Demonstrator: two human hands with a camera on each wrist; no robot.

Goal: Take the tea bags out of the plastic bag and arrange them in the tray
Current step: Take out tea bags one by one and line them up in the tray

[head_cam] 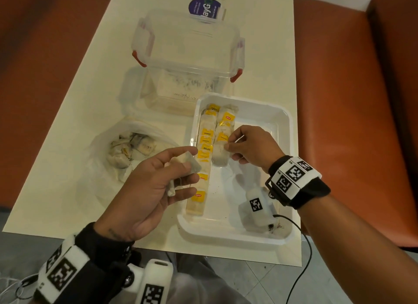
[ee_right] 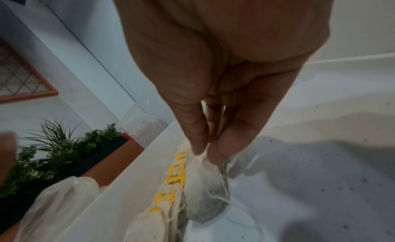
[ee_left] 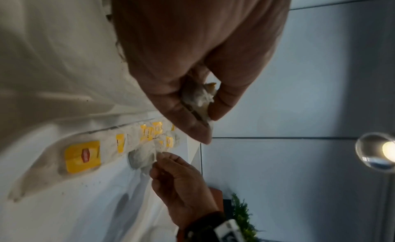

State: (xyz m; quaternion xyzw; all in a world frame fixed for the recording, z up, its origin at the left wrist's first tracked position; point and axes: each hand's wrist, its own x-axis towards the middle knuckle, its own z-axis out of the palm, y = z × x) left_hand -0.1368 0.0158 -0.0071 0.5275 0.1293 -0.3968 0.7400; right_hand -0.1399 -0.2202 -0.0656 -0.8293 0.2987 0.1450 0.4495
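Observation:
A white tray on the table holds two rows of tea bags with yellow tags, along its left side. My right hand pinches the top of a pale tea bag at the near end of the second row; the bag touches the tray floor. My left hand hovers at the tray's left edge, palm up, gripping another tea bag between thumb and fingers. The plastic bag lies open left of the tray, with several tea bags inside.
A clear lidded container with red clips stands behind the tray. A purple-labelled card stands beyond it. Orange seats flank the table. Loose tea specks lie in the tray's near right corner.

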